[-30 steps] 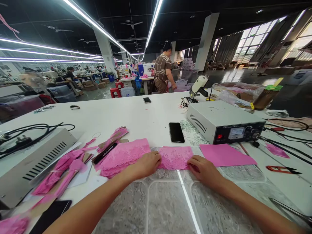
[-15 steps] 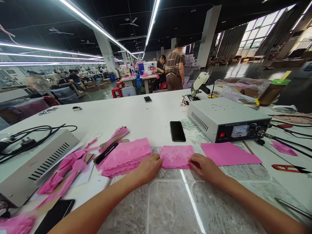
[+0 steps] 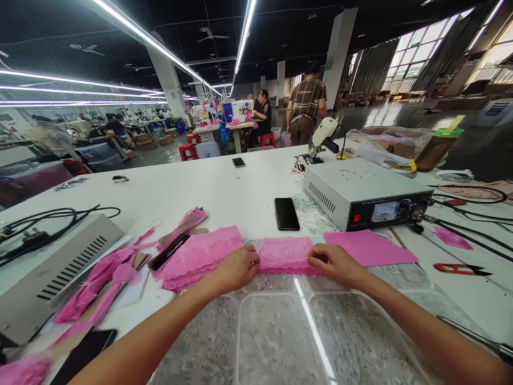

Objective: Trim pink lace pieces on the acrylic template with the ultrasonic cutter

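Note:
A small pink lace piece (image 3: 285,253) lies on the grey marbled mat (image 3: 276,331), spread between my two hands. My left hand (image 3: 239,269) is closed at its left edge, thumb and fingers together. At the opposite edge my right hand (image 3: 335,263) pinches the lace with curled fingers. Left of it is a stack of pink lace pieces (image 3: 206,254) with scalloped edges, partly behind my left hand. To the right, a plain pink fabric piece (image 3: 368,247) lies flat beside my right hand.
A grey machine box (image 3: 364,192) with a meter stands behind on the right; another box (image 3: 60,262) is at left. Two phones (image 3: 287,214) lie beyond the lace. Red-handled thread snips (image 3: 460,268) rest at right. A person (image 3: 306,107) stands beyond the table.
The right edge of the lace has shifted slightly under my right hand, and a pink layer shows below it. The standing person has moved right. The view has shifted a little.

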Demonstrator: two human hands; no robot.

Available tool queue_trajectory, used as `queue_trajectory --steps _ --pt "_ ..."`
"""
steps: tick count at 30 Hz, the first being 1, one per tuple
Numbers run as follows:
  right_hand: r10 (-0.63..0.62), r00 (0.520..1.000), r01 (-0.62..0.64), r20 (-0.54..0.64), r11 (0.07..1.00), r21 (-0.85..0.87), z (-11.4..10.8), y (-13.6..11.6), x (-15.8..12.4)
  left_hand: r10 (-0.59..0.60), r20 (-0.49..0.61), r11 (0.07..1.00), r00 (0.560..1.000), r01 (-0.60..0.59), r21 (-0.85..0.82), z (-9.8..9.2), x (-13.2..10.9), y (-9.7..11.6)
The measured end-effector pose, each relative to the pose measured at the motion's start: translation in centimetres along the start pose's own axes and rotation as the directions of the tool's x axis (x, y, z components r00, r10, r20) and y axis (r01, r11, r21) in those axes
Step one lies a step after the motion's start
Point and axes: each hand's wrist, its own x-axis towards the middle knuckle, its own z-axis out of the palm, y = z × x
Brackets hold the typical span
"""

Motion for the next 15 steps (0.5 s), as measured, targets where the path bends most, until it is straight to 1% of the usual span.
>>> queue_trajectory --steps 2,4,6,9,12,15 --pt "-0.016 0.999 0.016 0.032 1.000 -0.002 -0.1 -1.0 -1.5 0.033 0.008 0.999 0.999 -0.032 -0.022 -0.4 -1.4 0.4" --pt "-0.047 0.996 0.048 0.073 0.999 -0.014 0.3 -2.0 -3.5 0.068 0.032 0.997 0.997 -0.067 -0.045 -0.4 -3.4 1.0" --pt "-0.097 0.989 0.102 0.113 0.994 -0.044 1.2 -2.7 -5.6 0.101 0.067 0.993 0.993 -0.097 -0.065 0.0 -5.5 1.7" --pt "-0.189 0.970 0.201 0.155 0.977 -0.067 3.1 -3.5 -8.4 0.129 0.115 0.989 0.985 -0.120 -0.086 1.3 -8.7 2.7" --pt "-0.294 0.945 0.306 0.145 0.950 -0.063 4.8 -3.7 -10.2 0.119 0.137 0.990 0.983 -0.107 -0.087 2.5 -11.0 3.4" --pt "-0.385 0.918 0.392 0.092 0.916 -0.080 5.4 -3.6 -10.7 0.067 0.139 0.997 0.988 -0.060 -0.053 2.7 -12.3 3.5"
